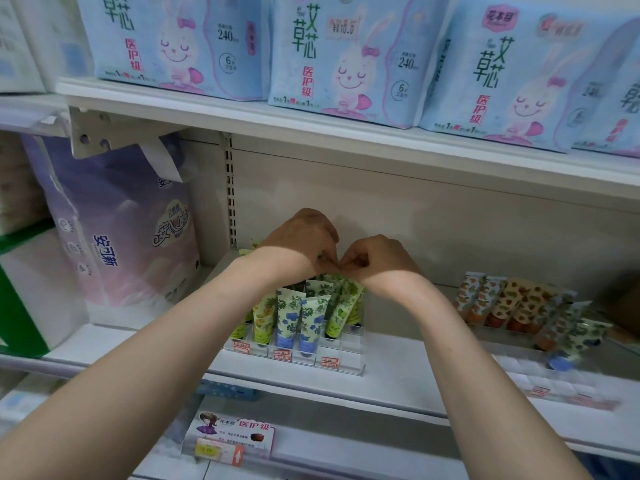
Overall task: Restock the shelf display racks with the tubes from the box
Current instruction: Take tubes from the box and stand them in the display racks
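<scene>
Over the clear stepped rack (350, 346), hands (302, 243) (378, 260) pinch flat-crimped tubes (343, 293).

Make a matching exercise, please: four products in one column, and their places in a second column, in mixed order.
1. rabbit packs
2. purple pack
3. blue-flower tubes
4. orange-patterned tubes

A. right side of the lower shelf
B. on the upper shelf
C. far left of the picture
D. clear rack in the centre

Pairs: 1-B, 2-C, 3-D, 4-A

"240" and "医护级" on blue packs (339, 57) (a "¥10.0" sticker (343, 27) on one), "安可新" on purple pack (121, 220)
</scene>
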`<act>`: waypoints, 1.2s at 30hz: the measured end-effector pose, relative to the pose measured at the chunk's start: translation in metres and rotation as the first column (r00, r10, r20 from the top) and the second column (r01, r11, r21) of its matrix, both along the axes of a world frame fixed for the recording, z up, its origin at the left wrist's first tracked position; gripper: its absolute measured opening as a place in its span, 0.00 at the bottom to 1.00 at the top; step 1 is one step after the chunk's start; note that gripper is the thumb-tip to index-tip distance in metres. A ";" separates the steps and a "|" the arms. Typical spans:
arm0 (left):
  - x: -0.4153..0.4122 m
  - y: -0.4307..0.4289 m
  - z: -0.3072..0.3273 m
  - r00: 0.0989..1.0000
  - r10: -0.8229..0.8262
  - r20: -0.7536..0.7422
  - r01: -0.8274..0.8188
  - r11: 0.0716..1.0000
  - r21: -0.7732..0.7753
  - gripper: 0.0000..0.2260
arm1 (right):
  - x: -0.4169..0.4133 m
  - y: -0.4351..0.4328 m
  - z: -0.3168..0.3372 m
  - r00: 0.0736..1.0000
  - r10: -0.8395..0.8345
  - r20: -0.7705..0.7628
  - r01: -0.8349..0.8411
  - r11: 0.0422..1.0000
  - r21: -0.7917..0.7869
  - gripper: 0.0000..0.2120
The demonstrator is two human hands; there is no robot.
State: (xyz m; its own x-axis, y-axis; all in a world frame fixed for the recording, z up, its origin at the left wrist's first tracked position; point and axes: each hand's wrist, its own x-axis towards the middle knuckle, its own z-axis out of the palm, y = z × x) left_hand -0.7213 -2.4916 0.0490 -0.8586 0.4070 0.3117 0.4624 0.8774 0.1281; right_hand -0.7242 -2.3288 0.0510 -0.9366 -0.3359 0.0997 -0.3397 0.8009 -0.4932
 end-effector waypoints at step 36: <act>-0.012 -0.006 -0.004 0.999 -0.039 0.016 0.035 0.978 0.207 0.04 | 0.002 0.031 -0.001 0.993 0.079 -0.088 -0.102 0.949 -0.298 0.09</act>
State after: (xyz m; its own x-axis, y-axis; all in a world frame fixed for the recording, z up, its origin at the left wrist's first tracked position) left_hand -0.7330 -2.4978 0.0447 -0.8508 0.3675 0.3756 0.4899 0.8132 0.3142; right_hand -0.7220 -2.2975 0.0498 -0.8897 -0.3624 0.2777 -0.4489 0.5825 -0.6776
